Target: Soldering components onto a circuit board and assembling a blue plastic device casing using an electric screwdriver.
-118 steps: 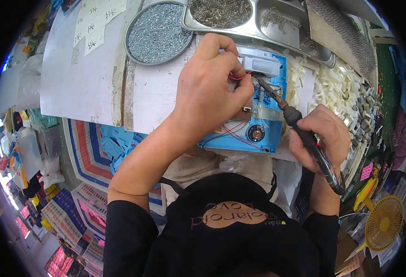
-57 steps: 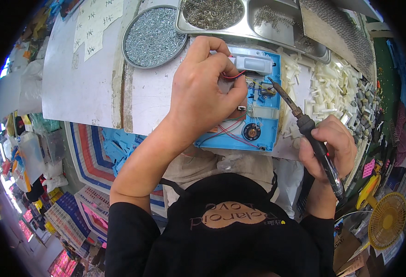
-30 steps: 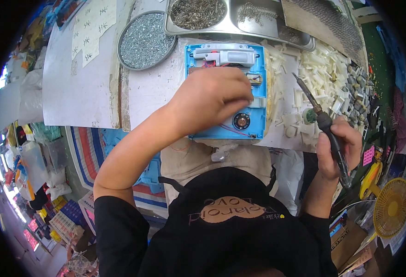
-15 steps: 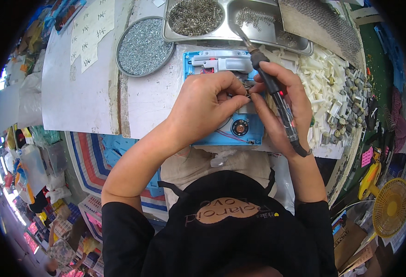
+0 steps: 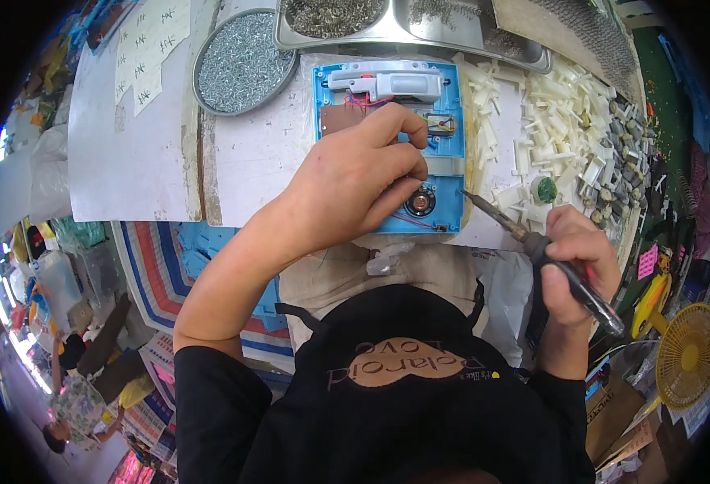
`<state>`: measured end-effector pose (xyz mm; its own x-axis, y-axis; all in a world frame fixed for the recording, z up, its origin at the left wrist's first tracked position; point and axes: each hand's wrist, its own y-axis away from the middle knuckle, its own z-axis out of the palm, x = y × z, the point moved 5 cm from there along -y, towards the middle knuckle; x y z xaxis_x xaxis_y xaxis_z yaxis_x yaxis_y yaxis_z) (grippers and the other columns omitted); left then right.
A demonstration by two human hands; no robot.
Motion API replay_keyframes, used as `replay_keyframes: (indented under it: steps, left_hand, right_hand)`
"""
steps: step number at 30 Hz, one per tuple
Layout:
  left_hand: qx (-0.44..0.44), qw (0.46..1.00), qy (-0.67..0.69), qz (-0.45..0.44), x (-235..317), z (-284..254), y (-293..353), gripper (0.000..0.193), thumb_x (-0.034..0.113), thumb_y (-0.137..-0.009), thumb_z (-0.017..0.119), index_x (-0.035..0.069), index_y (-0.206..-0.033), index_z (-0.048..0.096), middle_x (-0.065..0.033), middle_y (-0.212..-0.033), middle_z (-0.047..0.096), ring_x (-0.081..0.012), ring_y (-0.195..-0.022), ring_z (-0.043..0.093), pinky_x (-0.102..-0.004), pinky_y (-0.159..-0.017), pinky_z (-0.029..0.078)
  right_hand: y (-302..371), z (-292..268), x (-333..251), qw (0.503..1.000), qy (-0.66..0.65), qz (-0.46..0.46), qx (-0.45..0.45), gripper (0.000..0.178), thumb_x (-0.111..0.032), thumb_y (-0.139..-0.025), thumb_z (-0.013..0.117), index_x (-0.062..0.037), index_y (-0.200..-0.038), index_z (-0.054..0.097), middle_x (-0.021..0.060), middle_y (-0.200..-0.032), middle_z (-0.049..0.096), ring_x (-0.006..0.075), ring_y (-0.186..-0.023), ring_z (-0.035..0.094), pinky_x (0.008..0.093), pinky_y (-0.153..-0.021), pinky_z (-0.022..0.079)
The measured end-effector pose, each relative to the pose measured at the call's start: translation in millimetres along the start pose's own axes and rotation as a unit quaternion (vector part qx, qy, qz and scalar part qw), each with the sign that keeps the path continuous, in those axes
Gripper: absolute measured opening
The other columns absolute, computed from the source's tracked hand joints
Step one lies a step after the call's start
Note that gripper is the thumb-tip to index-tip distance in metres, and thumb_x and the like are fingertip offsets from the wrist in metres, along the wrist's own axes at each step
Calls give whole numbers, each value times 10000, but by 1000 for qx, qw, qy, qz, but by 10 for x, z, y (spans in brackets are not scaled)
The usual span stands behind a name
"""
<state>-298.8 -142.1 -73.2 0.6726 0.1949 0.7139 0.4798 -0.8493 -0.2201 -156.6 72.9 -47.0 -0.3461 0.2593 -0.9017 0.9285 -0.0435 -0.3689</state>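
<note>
Left of the blue casing [image 5: 439,147] on the bench [image 5: 250,161], a screw tray [image 5: 243,64] is parked, above that casing the left hand [image 5: 359,176] is held half-curled, grip can't be made out, and right of it a soldering iron [image 5: 537,246] is gripped by the right hand [image 5: 587,248].

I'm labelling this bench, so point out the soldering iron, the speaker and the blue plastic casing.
Soldering iron [image 5: 536,246]: head view, front end of its black grip.
Speaker [image 5: 420,202]: head view, its round centre.
Blue plastic casing [image 5: 451,213]: head view, bare lower right corner area.
</note>
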Motion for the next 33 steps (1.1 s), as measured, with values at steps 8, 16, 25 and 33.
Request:
replay_keyframes:
  steps: [8, 16, 25, 33]
  left_hand:
    - [1, 999, -41, 30, 5, 49, 15, 187, 20, -779, 751, 62, -925, 641, -100, -1128, 598, -289, -901, 650, -370, -738, 540]
    - [9, 998, -40, 47, 3, 54, 29, 191, 21, -780, 751, 60, -932, 642, -105, -1128, 599, -296, -890, 651, -375, -740, 539]
    - [11, 998, -42, 49, 2, 55, 39, 190, 23, -782, 752, 55, -934, 641, -108, -1125, 599, -294, -879, 651, -375, -738, 539]
    - [15, 998, -45, 50, 4, 60, 42, 201, 19, -772, 753, 56, -935, 642, -104, -1111, 602, -292, -884, 652, -373, -742, 541]
  right_hand:
    - [-192, 211, 30, 996, 48, -32, -70, 200, -43, -740, 718, -35, -923, 639, 72, -684, 582, 231, -568, 502, 338, -540, 404]
    - [-235, 273, 37, 994, 64, -36, -74, 202, -36, -708, 722, -39, -897, 651, 74, -684, 596, 245, -568, 522, 342, -536, 420]
    - [-261, 329, 13, 990, 98, -11, -99, 202, -87, -753, 706, -15, -914, 608, 59, -666, 515, 213, -578, 476, 367, -598, 406]
    - [-217, 225, 4, 994, 77, -22, -72, 207, -62, -722, 737, -34, -906, 648, 79, -672, 565, 241, -564, 522, 330, -526, 408]
